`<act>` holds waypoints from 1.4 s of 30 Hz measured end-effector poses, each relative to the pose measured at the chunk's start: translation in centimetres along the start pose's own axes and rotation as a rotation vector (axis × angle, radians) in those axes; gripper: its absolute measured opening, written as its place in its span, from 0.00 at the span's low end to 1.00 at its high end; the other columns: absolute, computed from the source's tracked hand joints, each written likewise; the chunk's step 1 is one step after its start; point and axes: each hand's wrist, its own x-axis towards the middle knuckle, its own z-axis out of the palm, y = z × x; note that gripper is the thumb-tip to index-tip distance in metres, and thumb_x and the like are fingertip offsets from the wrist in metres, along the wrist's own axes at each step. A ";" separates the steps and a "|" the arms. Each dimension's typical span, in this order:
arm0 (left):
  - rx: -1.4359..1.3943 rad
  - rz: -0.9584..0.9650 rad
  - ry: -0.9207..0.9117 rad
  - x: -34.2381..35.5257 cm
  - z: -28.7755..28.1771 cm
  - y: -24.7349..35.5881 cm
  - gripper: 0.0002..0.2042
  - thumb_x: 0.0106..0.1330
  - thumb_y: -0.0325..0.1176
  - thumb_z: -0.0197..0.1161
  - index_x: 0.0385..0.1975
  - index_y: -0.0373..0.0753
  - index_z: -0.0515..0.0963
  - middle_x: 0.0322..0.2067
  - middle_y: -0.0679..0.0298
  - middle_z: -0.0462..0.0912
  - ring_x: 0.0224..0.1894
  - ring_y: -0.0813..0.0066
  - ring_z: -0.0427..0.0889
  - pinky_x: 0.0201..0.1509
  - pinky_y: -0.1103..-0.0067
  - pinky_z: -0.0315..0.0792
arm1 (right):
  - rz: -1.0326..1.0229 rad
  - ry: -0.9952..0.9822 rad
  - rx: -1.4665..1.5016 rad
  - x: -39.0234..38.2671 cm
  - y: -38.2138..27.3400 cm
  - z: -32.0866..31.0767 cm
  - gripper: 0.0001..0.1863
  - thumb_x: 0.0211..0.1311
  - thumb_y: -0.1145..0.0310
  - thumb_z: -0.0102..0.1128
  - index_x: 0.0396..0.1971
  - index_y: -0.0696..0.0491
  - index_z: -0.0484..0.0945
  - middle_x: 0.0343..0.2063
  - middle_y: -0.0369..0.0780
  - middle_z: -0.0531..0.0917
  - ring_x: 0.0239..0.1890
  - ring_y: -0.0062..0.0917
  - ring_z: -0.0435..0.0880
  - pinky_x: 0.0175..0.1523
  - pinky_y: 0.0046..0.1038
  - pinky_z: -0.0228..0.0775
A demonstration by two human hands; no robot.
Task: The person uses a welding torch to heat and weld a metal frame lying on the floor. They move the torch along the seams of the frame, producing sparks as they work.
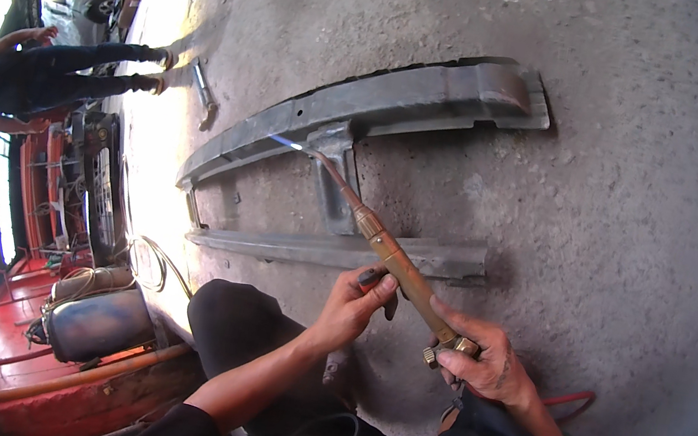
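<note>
A brass gas torch (pixel 396 267) slants up and to the left across the view, a blue flame (pixel 285 142) burning at its tip. My right hand (pixel 487 357) is closed round the valve end of the torch, with fingers at the brass knobs. Close beside the torch body, my left hand (pixel 349 310) grips a small dark object with a reddish part (pixel 369 279); its kind is unclear. Beyond my hands a grey metal frame (pixel 430 93) lies on the floor, made of a curved beam, a straight bar (pixel 334 250) and a short crosspiece (pixel 341 184). The flame appears in front of the curved beam.
A silver metal tool or rod (pixel 202 92) lies on the concrete floor (pixel 633 173). At the left a person in dark clothes (pixel 40 79) stands near red metal parts. A grey tank (pixel 96 323) and coiled hoses (pixel 152 264) lie lower left; a red hose (pixel 570 400) runs by my right arm.
</note>
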 end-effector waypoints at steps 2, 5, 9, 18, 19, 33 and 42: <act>0.033 0.005 0.043 0.1 0.3 0.1 0.17 0.81 0.40 0.59 0.53 0.30 0.80 0.33 0.66 0.82 0.33 0.81 0.77 0.38 0.80 0.71 | 0.004 -0.010 0.031 0.1 0.4 -0.2 0.40 0.63 0.81 0.60 0.77 0.50 0.65 0.39 0.41 0.85 0.28 0.19 0.82 0.33 0.24 0.77; 0.253 0.005 0.108 0.9 1.1 2.1 0.15 0.80 0.38 0.60 0.54 0.32 0.81 0.34 0.65 0.85 0.34 0.80 0.79 0.40 0.80 0.73 | -0.063 0.091 0.131 -0.2 0.4 -1.1 0.44 0.59 0.83 0.61 0.78 0.47 0.64 0.39 0.43 0.84 0.27 0.20 0.82 0.31 0.24 0.77; 0.554 0.152 0.332 2.8 -1.5 2.1 0.11 0.78 0.32 0.59 0.50 0.33 0.83 0.34 0.67 0.85 0.33 0.81 0.77 0.40 0.79 0.74 | -0.215 0.178 0.221 0.0 -1.5 -2.5 0.45 0.58 0.86 0.61 0.78 0.45 0.64 0.37 0.46 0.84 0.26 0.20 0.83 0.27 0.23 0.78; 0.630 0.444 0.613 9.2 -10.7 5.3 0.09 0.77 0.25 0.52 0.52 0.35 0.75 0.48 0.62 0.86 0.46 0.77 0.80 0.54 0.78 0.74 | -0.318 0.184 0.301 -0.3 -2.4 -3.3 0.48 0.52 0.85 0.59 0.78 0.44 0.64 0.36 0.49 0.83 0.23 0.25 0.83 0.23 0.25 0.81; 0.691 0.479 0.616 9.8 -10.8 5.5 0.13 0.72 0.21 0.52 0.54 0.37 0.74 0.48 0.55 0.86 0.46 0.54 0.84 0.55 0.68 0.75 | -0.322 0.196 0.323 -0.3 -2.5 -3.3 0.49 0.51 0.85 0.58 0.78 0.44 0.64 0.36 0.49 0.83 0.23 0.25 0.83 0.23 0.25 0.81; 0.284 0.023 0.135 6.0 0.1 2.7 0.16 0.81 0.39 0.57 0.56 0.33 0.81 0.36 0.65 0.86 0.34 0.82 0.76 0.39 0.79 0.74 | -0.124 0.144 0.203 -0.8 -1.1 -2.8 0.44 0.60 0.84 0.62 0.78 0.46 0.64 0.35 0.43 0.84 0.25 0.18 0.81 0.30 0.23 0.77; 0.185 -0.034 0.195 5.1 3.3 -0.9 0.21 0.82 0.48 0.57 0.42 0.31 0.82 0.28 0.72 0.76 0.34 0.85 0.69 0.37 0.79 0.67 | 0.026 0.242 0.032 1.0 1.0 0.0 0.40 0.66 0.78 0.67 0.78 0.47 0.64 0.33 0.35 0.84 0.26 0.16 0.80 0.30 0.22 0.76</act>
